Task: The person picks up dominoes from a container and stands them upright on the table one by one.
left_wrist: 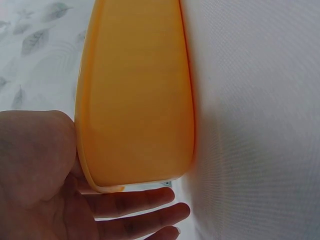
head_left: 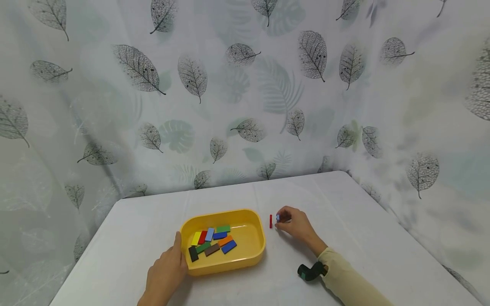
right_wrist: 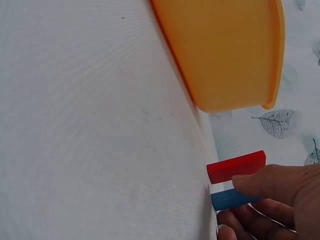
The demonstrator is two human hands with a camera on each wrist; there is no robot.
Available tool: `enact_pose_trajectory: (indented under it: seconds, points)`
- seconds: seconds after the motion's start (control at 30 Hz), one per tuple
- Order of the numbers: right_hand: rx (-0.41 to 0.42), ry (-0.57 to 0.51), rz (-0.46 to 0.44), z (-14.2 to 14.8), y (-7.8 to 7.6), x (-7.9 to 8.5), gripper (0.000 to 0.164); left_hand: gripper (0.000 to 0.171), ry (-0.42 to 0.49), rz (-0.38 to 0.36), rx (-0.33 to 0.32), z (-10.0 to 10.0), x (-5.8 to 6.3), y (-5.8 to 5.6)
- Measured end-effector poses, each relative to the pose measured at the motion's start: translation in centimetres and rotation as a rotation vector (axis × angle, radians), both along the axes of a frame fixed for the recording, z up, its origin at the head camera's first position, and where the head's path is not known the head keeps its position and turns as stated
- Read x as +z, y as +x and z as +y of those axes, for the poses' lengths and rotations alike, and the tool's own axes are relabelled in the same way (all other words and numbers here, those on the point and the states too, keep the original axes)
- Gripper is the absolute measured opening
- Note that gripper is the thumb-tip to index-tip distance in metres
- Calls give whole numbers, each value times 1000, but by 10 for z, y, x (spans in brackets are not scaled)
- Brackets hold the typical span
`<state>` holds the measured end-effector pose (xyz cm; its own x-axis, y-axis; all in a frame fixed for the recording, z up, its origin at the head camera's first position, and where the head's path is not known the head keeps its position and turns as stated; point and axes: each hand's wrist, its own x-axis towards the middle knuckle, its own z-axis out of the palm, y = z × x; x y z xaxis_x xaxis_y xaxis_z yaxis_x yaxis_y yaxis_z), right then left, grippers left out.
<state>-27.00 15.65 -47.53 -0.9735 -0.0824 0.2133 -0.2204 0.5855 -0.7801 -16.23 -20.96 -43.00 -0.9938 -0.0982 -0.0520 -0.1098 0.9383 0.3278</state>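
My left hand (head_left: 167, 267) rests against the left end of a yellow tray (head_left: 226, 268), its fingers (left_wrist: 135, 220) stretched out along the tray's outside. To the right of the tray, my right hand (head_left: 296, 223) pinches a small blue block (right_wrist: 232, 199) between thumb and fingers. The block stands upright, its lower end right at the white tabletop. A red block (head_left: 271, 221) stands upright just beside it, between my hand and the tray. In the right wrist view my thumb overlaps part of both blocks.
Several flat coloured blocks, among them a brown block (head_left: 212, 249) and a black block (head_left: 193, 253), lie in the left part of the tray. A white cloth covers the table (head_left: 306, 193). Leaf-patterned curtains (head_left: 245, 97) hang behind and at both sides.
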Motion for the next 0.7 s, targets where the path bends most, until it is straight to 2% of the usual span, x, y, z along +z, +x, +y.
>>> enact_pose_trajectory:
  seconds: [0.3, 0.7]
  points:
    - [18, -6, -16, -1, 3, 3, 32, 63, -8, -4, 2, 1, 2, 1]
    - [26, 12, 35, 0, 2, 11, 41, 64, -14, 8, -5, 1, 1, 2]
